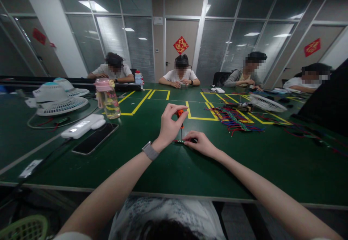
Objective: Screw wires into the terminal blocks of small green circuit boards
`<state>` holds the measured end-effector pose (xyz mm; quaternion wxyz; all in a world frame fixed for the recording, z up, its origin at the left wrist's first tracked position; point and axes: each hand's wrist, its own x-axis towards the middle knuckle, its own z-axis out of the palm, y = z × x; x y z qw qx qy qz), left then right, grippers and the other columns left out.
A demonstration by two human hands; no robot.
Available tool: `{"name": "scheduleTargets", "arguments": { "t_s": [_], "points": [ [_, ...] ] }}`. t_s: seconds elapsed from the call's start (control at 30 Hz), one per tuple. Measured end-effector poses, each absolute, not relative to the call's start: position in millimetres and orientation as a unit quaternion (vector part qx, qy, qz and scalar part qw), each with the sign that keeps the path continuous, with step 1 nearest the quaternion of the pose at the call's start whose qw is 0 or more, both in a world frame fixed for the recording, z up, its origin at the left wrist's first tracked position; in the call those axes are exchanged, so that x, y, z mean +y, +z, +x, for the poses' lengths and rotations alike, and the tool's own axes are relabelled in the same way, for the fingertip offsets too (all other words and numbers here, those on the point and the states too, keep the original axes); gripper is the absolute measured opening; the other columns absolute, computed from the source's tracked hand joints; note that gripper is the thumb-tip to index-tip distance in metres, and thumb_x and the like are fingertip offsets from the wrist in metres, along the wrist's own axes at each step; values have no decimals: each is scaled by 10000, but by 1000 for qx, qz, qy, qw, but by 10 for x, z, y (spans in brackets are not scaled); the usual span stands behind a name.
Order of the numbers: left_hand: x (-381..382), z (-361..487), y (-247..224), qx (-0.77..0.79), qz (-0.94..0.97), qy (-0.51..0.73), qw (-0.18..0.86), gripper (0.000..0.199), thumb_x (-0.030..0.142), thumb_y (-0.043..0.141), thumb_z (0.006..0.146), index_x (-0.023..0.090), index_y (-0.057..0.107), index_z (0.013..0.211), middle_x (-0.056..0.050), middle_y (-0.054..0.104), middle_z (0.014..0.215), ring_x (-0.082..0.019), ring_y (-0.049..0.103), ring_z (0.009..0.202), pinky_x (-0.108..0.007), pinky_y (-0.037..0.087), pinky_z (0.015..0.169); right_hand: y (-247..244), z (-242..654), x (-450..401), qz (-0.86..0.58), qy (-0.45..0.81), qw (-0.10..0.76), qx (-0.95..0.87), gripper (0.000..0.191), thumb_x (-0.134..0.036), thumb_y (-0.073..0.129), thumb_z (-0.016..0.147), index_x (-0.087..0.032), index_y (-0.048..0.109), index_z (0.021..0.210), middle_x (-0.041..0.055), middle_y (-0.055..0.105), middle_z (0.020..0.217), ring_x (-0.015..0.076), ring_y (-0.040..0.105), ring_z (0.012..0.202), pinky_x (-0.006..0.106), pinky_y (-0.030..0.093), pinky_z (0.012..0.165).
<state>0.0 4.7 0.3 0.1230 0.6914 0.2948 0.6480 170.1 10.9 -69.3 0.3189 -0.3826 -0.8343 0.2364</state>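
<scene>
My left hand [171, 122] is closed around the handle of an orange and black screwdriver [180, 114]. The screwdriver stands upright, its thin shaft pointing down at a small green circuit board [179, 142] on the table. Whether the tip touches a screw is too small to tell. Low on the table, my right hand [200, 143] pinches the right end of the board between thumb and fingers. A dark object, partly hidden by the right fingers, shows beside that hand.
Left of my hands are a phone [95, 139], a white power strip [83, 126], a pink-lidded bottle [108, 100] and white fan parts [61, 100]. To the right lie several wired circuit boards [236, 118] and a fan grille [268, 103]. Several people sit across the green table [152, 175].
</scene>
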Motion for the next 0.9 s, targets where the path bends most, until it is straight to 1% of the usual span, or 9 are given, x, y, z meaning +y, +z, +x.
{"name": "scheduleTargets", "arguments": {
  "t_s": [0.1,0.23,0.3,0.43,0.53,0.6,0.67,0.73,0.9],
  "points": [
    [48,-4,7,299,698,638,127,210,267,570,878,228,678,1053,-35,554,964,-127,569,871,-259,472,816,-700,1701,115,-383,236,319,-834,139,-198,648,801,-154,738,897,58,653,833,163,600,748,291,477,723],
    [57,18,-6,254,705,629,208,302,241,428,948,220,589,1203,-58,608,1059,-132,607,929,-266,488,828,-712,1704,125,-380,236,323,-834,140,-193,649,800,-150,737,900,59,653,827,164,601,746,291,478,719],
    [49,27,-6,254,700,636,204,248,242,490,921,201,624,1127,-53,622,1007,-132,612,894,-255,492,798,-714,1706,127,-378,234,323,-835,137,-193,648,799,-151,736,896,58,654,827,166,603,750,293,478,723],
    [20,22,8,294,694,645,130,128,265,629,837,197,687,928,-29,565,915,-123,569,827,-249,473,783,-712,1707,123,-378,231,326,-835,135,-206,647,802,-162,736,894,51,654,819,165,606,754,292,477,725],
    [19,17,7,294,703,632,136,202,272,537,897,228,684,1028,-42,552,993,-126,570,884,-261,463,834,-705,1703,119,-379,230,322,-837,132,-209,646,803,-163,736,887,51,655,815,163,602,743,287,476,710],
    [30,21,-3,272,710,625,175,284,252,441,944,240,634,1151,-52,586,1051,-131,588,941,-267,464,859,-698,1700,116,-381,228,319,-837,130,-210,645,804,-162,736,882,54,657,817,163,598,738,286,475,701],
    [41,30,-15,257,708,622,212,313,252,427,951,230,586,1218,-58,625,1068,-134,611,937,-269,478,847,-693,1698,113,-382,228,317,-837,129,-209,645,803,-160,736,882,56,658,822,163,596,740,287,475,700],
    [43,35,-20,259,703,625,222,300,269,474,932,218,593,1202,-57,646,1038,-136,624,896,-264,493,812,-692,1697,111,-381,230,318,-837,131,-204,646,801,-159,735,887,57,659,829,164,597,745,288,476,706],
    [25,23,-3,285,700,633,167,204,293,573,876,221,675,1037,-39,598,949,-131,587,858,-240,489,773,-701,1703,115,-380,232,320,-836,138,-206,644,805,-158,738,894,58,658,831,167,600,757,292,476,718]
  ]
}}
